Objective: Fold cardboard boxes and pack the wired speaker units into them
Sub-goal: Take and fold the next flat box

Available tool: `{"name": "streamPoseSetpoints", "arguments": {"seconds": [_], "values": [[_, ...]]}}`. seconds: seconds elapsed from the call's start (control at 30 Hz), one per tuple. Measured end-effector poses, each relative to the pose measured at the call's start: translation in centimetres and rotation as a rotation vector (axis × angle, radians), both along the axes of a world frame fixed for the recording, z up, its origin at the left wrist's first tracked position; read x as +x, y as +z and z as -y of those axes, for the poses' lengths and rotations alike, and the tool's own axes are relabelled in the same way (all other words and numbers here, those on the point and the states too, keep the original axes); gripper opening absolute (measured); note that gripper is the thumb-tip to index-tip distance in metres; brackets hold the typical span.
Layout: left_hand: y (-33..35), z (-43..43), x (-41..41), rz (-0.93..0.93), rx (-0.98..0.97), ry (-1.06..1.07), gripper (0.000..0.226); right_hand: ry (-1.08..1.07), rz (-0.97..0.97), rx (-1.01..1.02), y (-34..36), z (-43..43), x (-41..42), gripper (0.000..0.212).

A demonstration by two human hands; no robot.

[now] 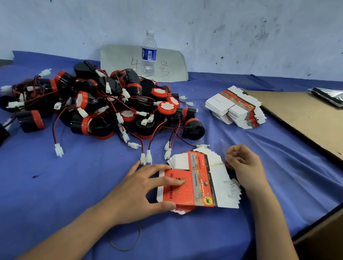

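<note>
On the blue-clothed counter (56, 181), near and right of centre, a fanned stack of flat red-and-white cardboard box blanks (202, 187) lies with its long axis left to right and its white flaps pointing right. The left hand (139, 189) presses on it with its fingers spread. The right hand (244, 168) curls at a thin rubber band (217, 164) crossing the stack; whether its grip pinches the band I cannot tell. The black-and-red wired speaker units (98, 101) are heaped far left.

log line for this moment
stage: box prep | left hand: presses stack of flat red-and-white cardboard boxes | right hand: pinches thin rubber band on stack
</note>
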State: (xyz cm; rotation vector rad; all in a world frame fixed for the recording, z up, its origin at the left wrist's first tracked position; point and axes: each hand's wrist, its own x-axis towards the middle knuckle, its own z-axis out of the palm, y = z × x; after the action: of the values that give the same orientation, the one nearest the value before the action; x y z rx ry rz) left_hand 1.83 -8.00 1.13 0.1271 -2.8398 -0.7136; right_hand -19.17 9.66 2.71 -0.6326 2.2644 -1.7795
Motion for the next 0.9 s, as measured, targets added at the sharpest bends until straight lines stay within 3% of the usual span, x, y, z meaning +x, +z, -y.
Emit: {"name": "streamPoseSetpoints", "arguments": {"seconds": [0.13,0.23,0.3,0.4,0.47,0.57,0.63,0.73,0.83,0.9], "values": [[0.1,-0.2,0.1,-0.032,0.017,0.015,0.050,0.141,-0.194,0.196,2.8,-0.4,1.8,0.016],[0.2,-0.3,0.0,-0.122,0.092,0.051,0.049,0.561,-0.136,0.412,5.1,-0.8,4.1,0.056],[0.2,-0.4,0.0,-0.184,0.142,0.092,0.054,0.710,-0.234,0.609,5.5,-0.4,5.5,0.066],[0.0,-0.5,-0.1,-0.238,0.245,0.165,0.051,0.634,-0.416,0.707,5.7,0.6,6.5,0.046],[0.1,-0.6,0.0,-0.317,0.300,0.227,0.054,0.556,-0.451,0.607,5.9,0.6,6.4,0.034],[0.1,-1.0,0.2,-0.540,0.105,0.215,0.051,0.406,-0.534,0.416,6.5,0.4,6.3,0.027],[0.1,-1.5,0.1,-0.586,-0.078,0.076,0.038,0.339,-0.630,0.381,6.7,0.6,6.4,0.023],[-0.4,-1.7,-0.4,-0.435,-0.232,-0.180,0.042,0.285,-0.792,0.420,6.4,1.2,6.8,0.022],[-0.7,-1.6,-0.6,-0.171,-0.228,-0.194,0.044,0.122,-1.066,0.364,6.4,1.6,7.4,0.022],[-0.8,-1.7,-0.6,-0.141,-0.227,-0.169,0.041,-0.001,-1.190,0.309,6.6,1.6,7.7,0.020]]}}
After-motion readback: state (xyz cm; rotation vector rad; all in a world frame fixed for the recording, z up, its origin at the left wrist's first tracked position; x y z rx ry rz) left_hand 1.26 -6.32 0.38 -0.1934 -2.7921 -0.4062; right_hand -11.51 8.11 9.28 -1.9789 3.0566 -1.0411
